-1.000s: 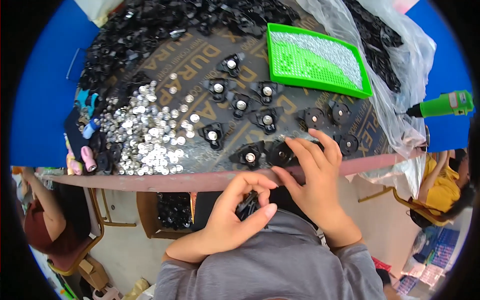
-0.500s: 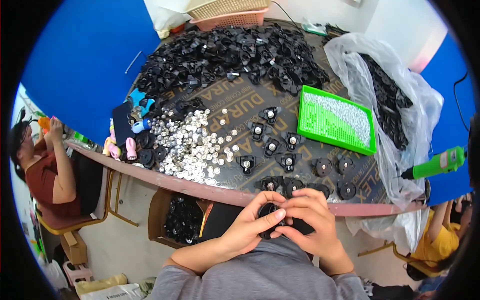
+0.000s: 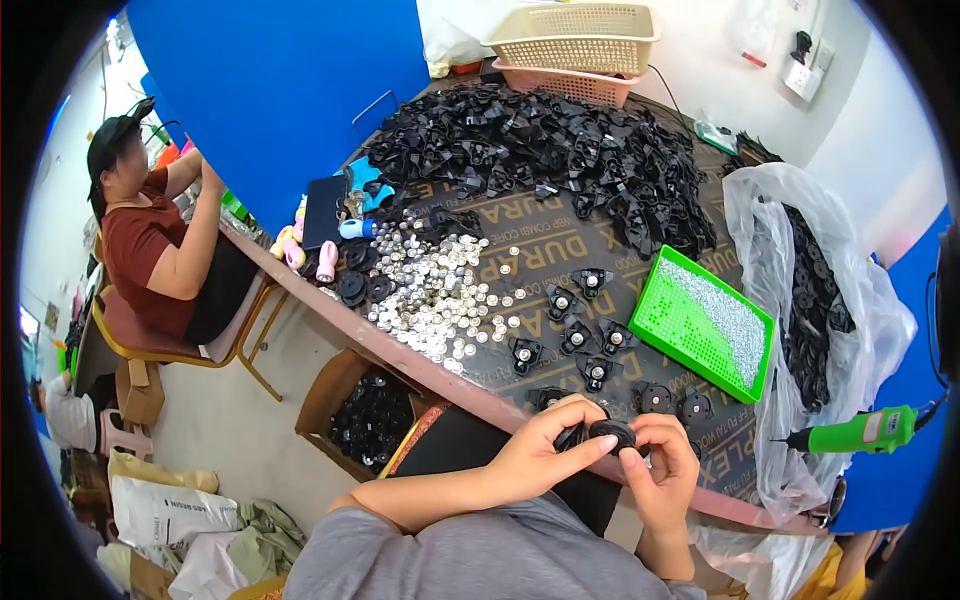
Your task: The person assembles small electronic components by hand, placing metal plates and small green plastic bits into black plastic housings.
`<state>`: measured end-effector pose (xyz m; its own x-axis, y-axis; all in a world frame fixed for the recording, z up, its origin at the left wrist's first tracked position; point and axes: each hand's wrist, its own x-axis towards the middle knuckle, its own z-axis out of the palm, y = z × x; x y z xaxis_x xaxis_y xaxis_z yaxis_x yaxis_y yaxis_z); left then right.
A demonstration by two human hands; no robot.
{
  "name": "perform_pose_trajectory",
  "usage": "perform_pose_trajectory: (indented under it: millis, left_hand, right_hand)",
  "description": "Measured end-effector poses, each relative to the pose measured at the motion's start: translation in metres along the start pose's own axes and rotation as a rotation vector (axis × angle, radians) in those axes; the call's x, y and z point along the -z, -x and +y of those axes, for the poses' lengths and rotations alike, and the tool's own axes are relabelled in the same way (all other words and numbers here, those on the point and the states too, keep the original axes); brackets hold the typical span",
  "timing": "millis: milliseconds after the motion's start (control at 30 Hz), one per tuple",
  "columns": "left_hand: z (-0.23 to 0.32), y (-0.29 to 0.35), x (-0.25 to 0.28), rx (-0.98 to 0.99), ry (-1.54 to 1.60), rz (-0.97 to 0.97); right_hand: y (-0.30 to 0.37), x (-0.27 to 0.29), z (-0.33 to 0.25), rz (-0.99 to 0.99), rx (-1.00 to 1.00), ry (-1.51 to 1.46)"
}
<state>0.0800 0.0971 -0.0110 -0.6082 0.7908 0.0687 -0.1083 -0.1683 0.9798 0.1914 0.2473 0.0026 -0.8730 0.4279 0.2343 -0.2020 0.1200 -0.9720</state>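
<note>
In front of my body, at the table's near edge, my left hand (image 3: 555,450) is closed around a black round plastic part (image 3: 612,434), its thumb lying on top. My right hand (image 3: 662,465) meets the part's right side, thumb and fingers pinched at its rim. Fingers hide much of the part, so its underside does not show. Just beyond my hands stand several black plastic assemblies with silvery centres (image 3: 597,373). Black discs (image 3: 655,398) lie to their right.
A pile of silvery round pieces (image 3: 440,300) spreads at left. Black plastic parts (image 3: 540,150) heap at the back. A green tray (image 3: 665,345) holds small metal pieces. A green electric screwdriver (image 3: 860,432) hangs at right by a plastic bag (image 3: 890,330). A person (image 3: 150,230) sits far left.
The view has swung left and tilted, so the table sits farther right. Both hands still hold the black part, now turned so its round face shows more.
</note>
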Motion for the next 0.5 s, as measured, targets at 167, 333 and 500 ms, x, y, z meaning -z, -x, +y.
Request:
perform_pose_trajectory:
  millis: [167, 333, 500]
  left_hand:
    - [0.008, -0.002, -0.003, -0.017, 0.025, 0.009]
    - [0.015, 0.004, 0.007, 0.429, 0.553, -0.284]
    - [-0.003, 0.024, 0.009, 0.702, 0.914, -0.405]
  right_hand:
    - [0.002, -0.002, -0.003, -0.004, 0.103, 0.001]
    - [0.018, -0.011, 0.006, 0.052, 0.164, -0.14]
    - [0.031, -0.027, 0.016, -0.08, 0.435, 0.041]
